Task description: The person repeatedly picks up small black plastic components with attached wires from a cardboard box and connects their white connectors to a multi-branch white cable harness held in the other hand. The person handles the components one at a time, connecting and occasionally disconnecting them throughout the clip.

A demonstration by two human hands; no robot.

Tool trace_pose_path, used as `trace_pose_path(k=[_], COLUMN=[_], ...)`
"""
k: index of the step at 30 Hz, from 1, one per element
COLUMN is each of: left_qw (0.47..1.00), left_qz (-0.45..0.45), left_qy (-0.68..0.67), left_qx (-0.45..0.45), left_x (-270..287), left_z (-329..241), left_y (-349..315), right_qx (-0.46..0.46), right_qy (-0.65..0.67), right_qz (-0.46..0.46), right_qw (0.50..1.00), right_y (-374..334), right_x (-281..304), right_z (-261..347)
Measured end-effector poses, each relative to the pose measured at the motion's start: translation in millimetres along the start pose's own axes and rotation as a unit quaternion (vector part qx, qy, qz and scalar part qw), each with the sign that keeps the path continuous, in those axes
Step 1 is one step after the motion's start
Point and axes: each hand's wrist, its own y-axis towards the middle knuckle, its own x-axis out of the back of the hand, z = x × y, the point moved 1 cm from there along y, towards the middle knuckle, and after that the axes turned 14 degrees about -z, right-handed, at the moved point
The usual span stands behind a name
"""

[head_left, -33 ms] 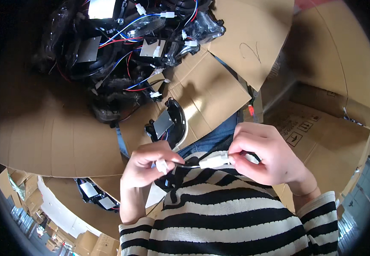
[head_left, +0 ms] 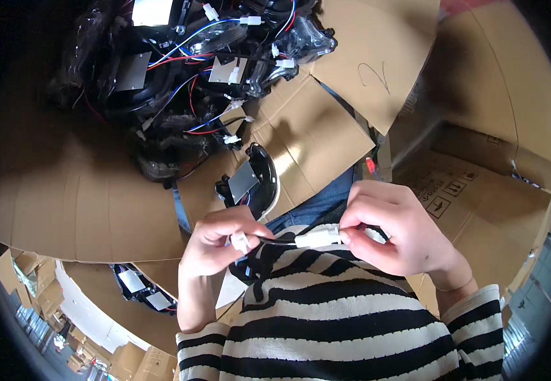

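Observation:
A short dark cable (head_left: 277, 241) runs between my two hands in front of the striped top. My left hand (head_left: 212, 244) pinches it near a small white plug connector (head_left: 240, 242), which shows at the thumb and fingers. On the other side, my right hand (head_left: 399, 228) grips the end of a longer white connector (head_left: 317, 237) between thumb and forefinger. Just beyond my left hand lies a black curved lamp unit (head_left: 266, 184) with a silver plate, on the cardboard. Its lower part is hidden by that hand.
Several black lamp units (head_left: 161, 108) with red, blue and white wires and white plugs are heaped at the far left on a cardboard sheet (head_left: 85, 203). An open cardboard box (head_left: 479, 209) stands at the right. Below the sheet, another lamp unit (head_left: 132, 279) shows at the left.
The cable between my hands looks slightly straighter, and the small plug at my left hand has shifted a little. Both hands stay nearly where they were.

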Motion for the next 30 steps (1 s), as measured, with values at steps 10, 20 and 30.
trace_pose_path(k=[10, 20, 30], left_qw=[0.899, 0.179, 0.699], left_qz=[-0.340, -0.576, -0.595], left_qy=[0.032, 0.788, 0.368], left_qx=[-0.273, -0.123, -0.150], left_x=[60, 248, 120], left_z=[-74, -163, -18], left_y=[-120, -306, -101], right_qx=[-0.037, -0.015, -0.019], right_qy=[0.084, 0.112, 0.094], right_qz=[-0.007, 0.072, 0.069], right_qw=[0.996, 0.991, 0.993], right_y=[-2, -1, -3], right_x=[20, -4, -10], right_z=[-1, -5, -13])
